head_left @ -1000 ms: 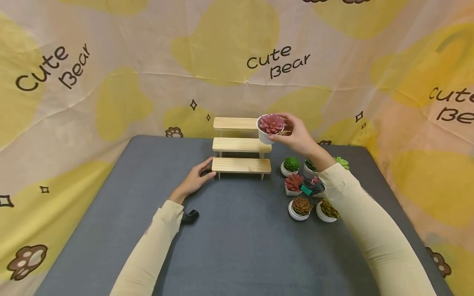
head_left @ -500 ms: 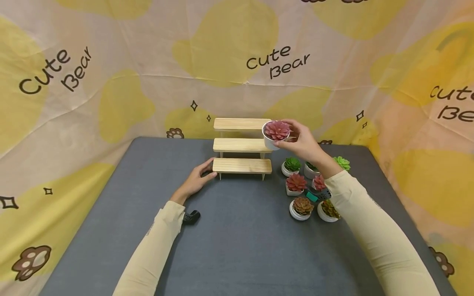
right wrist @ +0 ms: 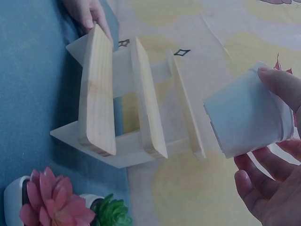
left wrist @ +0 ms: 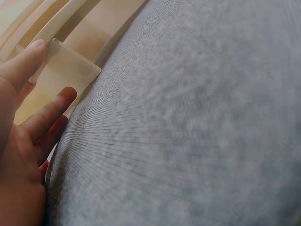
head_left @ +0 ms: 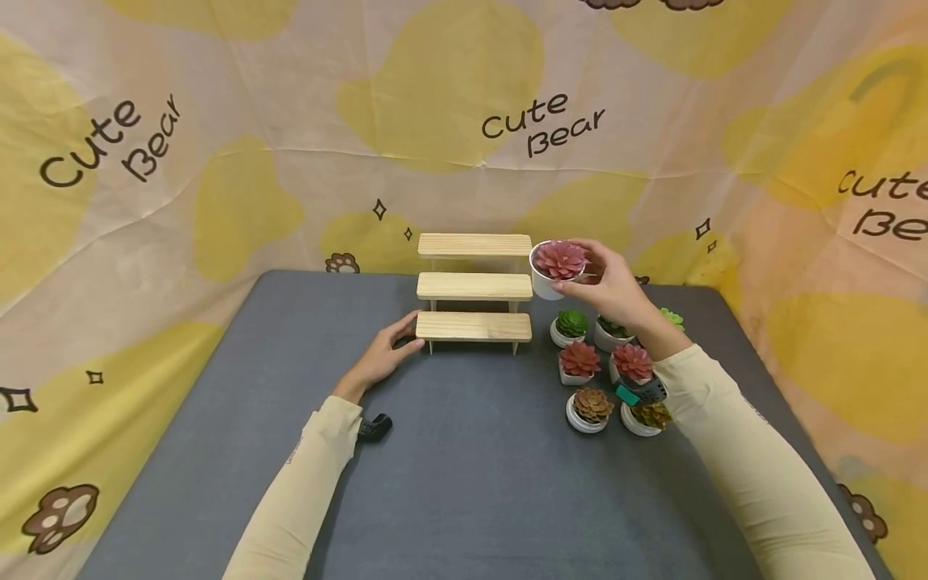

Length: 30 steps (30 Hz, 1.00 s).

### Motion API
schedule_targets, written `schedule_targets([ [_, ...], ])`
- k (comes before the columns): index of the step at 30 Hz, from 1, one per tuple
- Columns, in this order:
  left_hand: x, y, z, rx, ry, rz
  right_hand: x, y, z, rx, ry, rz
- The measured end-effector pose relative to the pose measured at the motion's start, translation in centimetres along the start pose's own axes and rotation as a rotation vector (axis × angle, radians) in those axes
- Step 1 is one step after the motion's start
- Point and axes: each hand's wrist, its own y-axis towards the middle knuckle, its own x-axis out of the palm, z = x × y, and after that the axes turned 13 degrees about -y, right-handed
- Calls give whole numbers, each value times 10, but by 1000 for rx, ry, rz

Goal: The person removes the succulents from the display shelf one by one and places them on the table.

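Note:
My right hand (head_left: pixel 612 282) holds a white pot (right wrist: pixel 254 110) with a pink succulent (head_left: pixel 560 259) in the air, just right of the wooden stand's upper steps. The thumb lies at the pot's rim, with the fingers around its far side. The three-step stand (head_left: pixel 474 326) has pale wooden planks on translucent side panels, and its planks are bare. My left hand (head_left: pixel 380 354) rests at the left end of the lowest plank. In the left wrist view, its thumb touches the plank and its loosely straight fingers lie beside the side panel (left wrist: pixel 70 66).
Right of the stand, several potted succulents stand in rows, among them a green one (head_left: pixel 571 324), a red one (head_left: pixel 578 359) and a brown one (head_left: pixel 591 404). They sit on a grey table (head_left: pixel 464 483). A printed yellow cloth (head_left: pixel 435 97) hangs behind it.
My right hand has moved right and slightly down with the pink succulent's pot, from in front of the top plank to beside the stand. The left hand stays at the stand.

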Motion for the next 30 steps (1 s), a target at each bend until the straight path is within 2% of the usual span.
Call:
schedule_targets([
  [16,-1,4,0,2,-27,2,-14,-21,9,-24,0,51],
  [30,0,4,-4,-14,-11,3,-36,-51,15,36,-44,71],
])
